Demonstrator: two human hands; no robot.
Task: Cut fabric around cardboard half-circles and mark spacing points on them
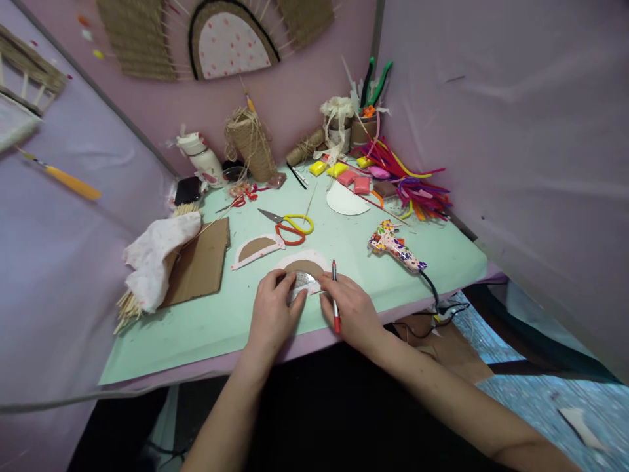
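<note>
A clear protractor (305, 280) with fine markings lies over a half-round brown cardboard piece (303, 266) edged with white fabric (309, 255). My left hand (275, 305) grips the protractor's left side, thumb below and fingers above. At its right side, the fingertips of my right hand (352, 303) touch the same piece. A red-and-white pen (335, 298) is tucked between the right hand's fingers, its tip pointing away from me. Just beyond my left hand lies a smaller cardboard half-round with a spotted fabric edge (258, 249).
Yellow-and-red scissors (291, 226) lie open beyond the pieces. A flowered glue gun (396, 246) rests at right, its cord over the edge. Cardboard (204, 262) and a cloth-wrapped stick bundle (162, 259) lie left. Twine (253, 144), a bottle (200, 157) and pipe cleaners (417, 187) stand or lie behind.
</note>
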